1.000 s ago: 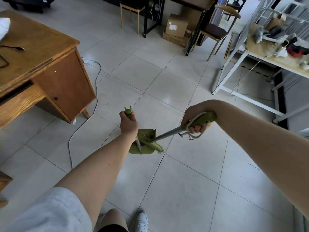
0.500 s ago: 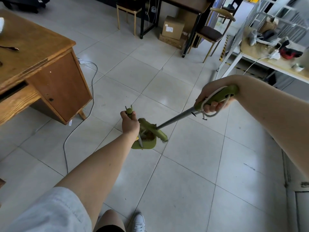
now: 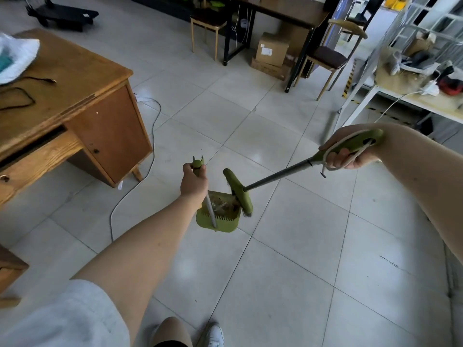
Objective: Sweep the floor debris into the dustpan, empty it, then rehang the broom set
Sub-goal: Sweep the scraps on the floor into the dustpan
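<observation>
Pale tiled floor [image 3: 288, 284], wooden desk [image 3: 82, 96] left, dustpan [image 3: 220, 221] mid-floor, chairs beyond

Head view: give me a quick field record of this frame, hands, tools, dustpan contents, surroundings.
left hand: closed around the top of the dustpan handle
right hand: closed around the broom handle grip
dustpan: green, on the tiled floor, debris inside
broom: green head at the dustpan's right edge, over the debris
debris: brownish scraps in the pan
desk: wooden, to the left
cable: white, on the floor beside the desk
</observation>
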Demonstrator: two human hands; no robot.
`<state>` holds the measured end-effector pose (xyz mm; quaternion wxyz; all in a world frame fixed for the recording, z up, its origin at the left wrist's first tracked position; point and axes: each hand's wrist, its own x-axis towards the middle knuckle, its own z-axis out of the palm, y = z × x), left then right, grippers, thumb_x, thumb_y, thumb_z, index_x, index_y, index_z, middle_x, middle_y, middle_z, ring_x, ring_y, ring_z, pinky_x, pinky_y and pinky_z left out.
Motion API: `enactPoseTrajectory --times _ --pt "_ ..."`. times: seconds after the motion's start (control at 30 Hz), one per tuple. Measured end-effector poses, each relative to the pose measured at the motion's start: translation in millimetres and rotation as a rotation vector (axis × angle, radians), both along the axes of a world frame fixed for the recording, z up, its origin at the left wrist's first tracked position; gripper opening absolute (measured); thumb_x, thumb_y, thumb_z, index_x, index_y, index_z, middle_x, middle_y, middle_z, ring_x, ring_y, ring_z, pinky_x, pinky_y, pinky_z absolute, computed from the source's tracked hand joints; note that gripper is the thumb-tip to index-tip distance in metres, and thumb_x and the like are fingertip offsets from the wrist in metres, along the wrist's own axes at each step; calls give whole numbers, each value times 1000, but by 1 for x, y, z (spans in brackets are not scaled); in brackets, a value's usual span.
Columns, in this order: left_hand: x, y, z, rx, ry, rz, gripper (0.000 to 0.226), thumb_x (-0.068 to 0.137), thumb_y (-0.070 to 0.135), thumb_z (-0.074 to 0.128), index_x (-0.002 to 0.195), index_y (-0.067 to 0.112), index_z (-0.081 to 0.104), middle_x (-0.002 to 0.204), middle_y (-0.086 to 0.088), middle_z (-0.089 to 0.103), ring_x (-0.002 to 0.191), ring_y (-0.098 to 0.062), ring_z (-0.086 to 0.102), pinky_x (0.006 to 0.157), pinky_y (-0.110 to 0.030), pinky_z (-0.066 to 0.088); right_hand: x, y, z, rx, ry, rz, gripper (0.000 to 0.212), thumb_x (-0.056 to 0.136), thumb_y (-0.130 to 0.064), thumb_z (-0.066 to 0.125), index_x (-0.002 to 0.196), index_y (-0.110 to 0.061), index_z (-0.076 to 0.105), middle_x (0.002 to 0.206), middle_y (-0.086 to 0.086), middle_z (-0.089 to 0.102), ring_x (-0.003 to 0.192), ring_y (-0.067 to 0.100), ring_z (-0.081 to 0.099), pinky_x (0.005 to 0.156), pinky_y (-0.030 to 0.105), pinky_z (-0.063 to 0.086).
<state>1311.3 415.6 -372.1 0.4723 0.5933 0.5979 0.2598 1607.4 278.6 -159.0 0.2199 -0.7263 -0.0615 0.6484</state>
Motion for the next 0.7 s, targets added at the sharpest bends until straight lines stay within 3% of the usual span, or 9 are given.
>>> enactPoseTrajectory --times 0.23,0.43,0.7 --pt "-4 -7 5 -1 5 -57 36 99 40 44 122 12 41 95 -1 53 79 -21 52 68 -32 41 -15 4 -5 -23 23 36 21 103 -17 36 89 -4 45 58 13 49 30 13 45 28 16 40" --pt "-7 -14 8 22 -3 -57 37 99 39 45 122 11 41 95 -2 53 81 -22 52 70 -32 42 -38 13 -10 -96 15 104 15 102 -18 38 102 -3 44 58 14 50 32 17 51 28 18 43" --pt "-17 -17 12 25 -32 -73 34 99 39 44 120 12 41 94 -1 53 81 -22 53 70 -31 42 -50 12 -18 -121 50 119 17 102 -19 40 100 -3 45 59 14 51 33 18 51 29 19 44"
